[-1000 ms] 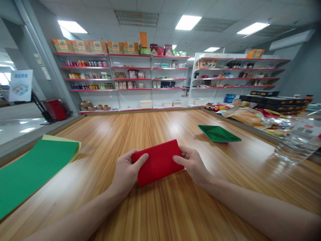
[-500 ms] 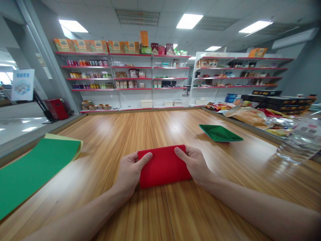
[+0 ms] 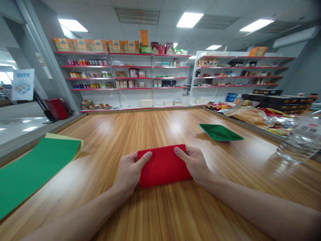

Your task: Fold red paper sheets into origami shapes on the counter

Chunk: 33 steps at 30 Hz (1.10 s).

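Note:
A folded red sheet of paper (image 3: pixel 164 167) is held between my two hands over the wooden table (image 3: pixel 140 207), its broad face tilted toward me. On its left edge, my left hand (image 3: pixel 130 169) is closed, with the thumb on the front and the fingers behind. My right hand (image 3: pixel 197 164) grips the right edge the same way, thumb near the top corner. The paper hides most of the fingers of both hands. Beyond my right hand lies a folded green paper piece (image 3: pixel 220 132) with creases across it.
Green sheets of paper (image 3: pixel 37 170), with a pale yellow one (image 3: pixel 64 137) beneath, lie at the table's left. A clear plastic bottle (image 3: pixel 298 144) stands at the right, near snack packets (image 3: pixel 250 115) and dark boxes (image 3: pixel 283 102). Stocked shelves (image 3: pixel 130 67) stand behind the table.

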Motion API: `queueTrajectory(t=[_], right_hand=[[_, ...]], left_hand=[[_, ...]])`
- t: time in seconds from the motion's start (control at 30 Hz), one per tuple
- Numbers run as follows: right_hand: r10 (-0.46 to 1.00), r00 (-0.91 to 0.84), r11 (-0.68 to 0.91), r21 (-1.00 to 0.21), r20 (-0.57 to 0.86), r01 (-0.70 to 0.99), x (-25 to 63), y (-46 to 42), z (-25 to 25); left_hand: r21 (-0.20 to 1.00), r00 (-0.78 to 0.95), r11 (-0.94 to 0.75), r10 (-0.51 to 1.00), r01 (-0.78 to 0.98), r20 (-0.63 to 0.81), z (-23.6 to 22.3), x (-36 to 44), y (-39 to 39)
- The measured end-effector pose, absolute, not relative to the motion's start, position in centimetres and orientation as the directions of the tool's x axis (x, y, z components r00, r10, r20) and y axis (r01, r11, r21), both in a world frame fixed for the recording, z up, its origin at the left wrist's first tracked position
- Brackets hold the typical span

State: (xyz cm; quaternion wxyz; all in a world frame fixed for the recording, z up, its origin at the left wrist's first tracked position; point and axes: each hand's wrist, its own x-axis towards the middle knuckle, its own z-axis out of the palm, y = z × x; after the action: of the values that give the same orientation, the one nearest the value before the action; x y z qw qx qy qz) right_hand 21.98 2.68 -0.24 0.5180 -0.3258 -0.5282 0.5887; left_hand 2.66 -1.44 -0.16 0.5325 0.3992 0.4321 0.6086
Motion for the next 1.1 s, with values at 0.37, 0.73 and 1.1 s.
queueTrajectory(t=[0.37, 0.73, 1.1], right_hand=[[0.965, -0.224, 0.081, -0.965, 0.139, -0.25, 21.98, 2.42, 0.18], [0.965, -0.219, 0.087, -0.965, 0.143, -0.249, 22.05, 2.7, -0.35], [0.958, -0.2, 0.158, -0.961, 0.205, -0.225, 22.3, 2.39, -0.22]], left_hand=[[0.963, -0.095, -0.064, 0.995, -0.263, 0.04, -0.16, 2.55, -1.6], [0.962, -0.1, -0.069, 0.994, -0.264, 0.043, 0.01, 2.53, -1.73], [0.947, -0.12, -0.095, 0.991, -0.307, 0.06, -0.23, 2.7, -1.64]])
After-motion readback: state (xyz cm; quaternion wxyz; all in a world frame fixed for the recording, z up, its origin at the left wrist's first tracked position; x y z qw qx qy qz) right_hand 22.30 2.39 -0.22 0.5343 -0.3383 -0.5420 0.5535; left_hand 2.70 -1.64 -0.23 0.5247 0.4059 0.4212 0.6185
